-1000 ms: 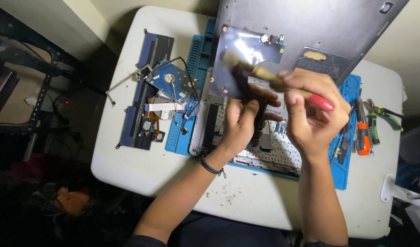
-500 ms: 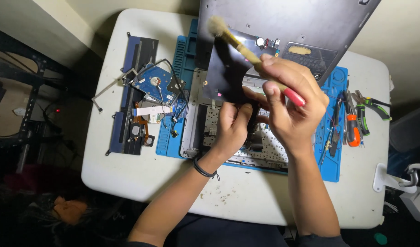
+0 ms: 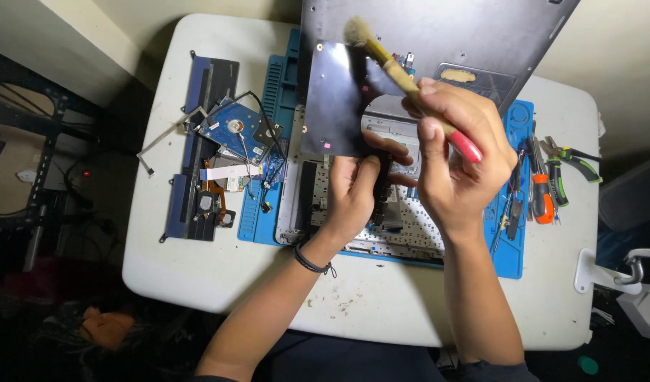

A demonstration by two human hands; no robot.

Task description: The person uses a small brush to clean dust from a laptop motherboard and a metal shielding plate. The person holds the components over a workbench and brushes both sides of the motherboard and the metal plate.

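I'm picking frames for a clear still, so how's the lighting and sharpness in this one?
Head view: the white table is brightly lit from above and sharp; the floor at left falls into deep shadow; the brush in the right hand is crisp, without motion blur; the table's edges bow slightly from wide-angle distortion.

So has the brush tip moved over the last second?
Yes. The brush bristles have swept up and left across the dark panel, from near its right edge and the screw cluster to its top edge, held in the right hand.

Cut off by the top edge: the grey laptop lid point(image 3: 445, 35); largely hidden beneath the left hand point(image 3: 353, 194) and right hand point(image 3: 456, 159): the keyboard frame point(image 3: 410, 237); too small to identify: the tools point(image 3: 544, 180) at right.
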